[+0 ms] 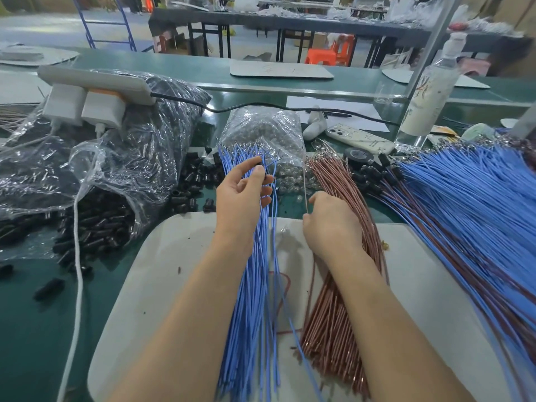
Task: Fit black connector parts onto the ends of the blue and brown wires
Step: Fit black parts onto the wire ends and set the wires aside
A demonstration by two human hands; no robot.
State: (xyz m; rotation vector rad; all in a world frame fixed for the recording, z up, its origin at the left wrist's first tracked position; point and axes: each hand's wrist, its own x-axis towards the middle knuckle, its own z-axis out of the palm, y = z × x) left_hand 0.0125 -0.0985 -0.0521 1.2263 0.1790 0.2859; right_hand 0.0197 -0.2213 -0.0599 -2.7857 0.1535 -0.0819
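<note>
The left hand (243, 195) is curled round the upper part of the blue wires (255, 285), its thumb and forefinger nipping something small and dark at the tips (probably a black connector part, though it is too small to be sure). The right hand (330, 224) pinches a single brown wire (304, 184) that stands up from its fingertips. Its heel rests on the brown wires (333, 314).

Both bundles lie lengthwise on the pale mat (174, 271), blue at its middle and brown towards its right side. Loose black connector parts (194, 181) are scattered just beyond the mat's far left corner. More of them spill from a clear bag (95, 227) off the mat's left edge.

The likeliest trouble is the thin brown wire bending or slipping before its end meets the connector, since it is held low and sways freely above the pinch. The loosely held blue wires could also fan out and snag it.

No writing can be read. The bottle (429, 94) beyond the mat's far right corner carries a printed pattern and some blurred marks.
</note>
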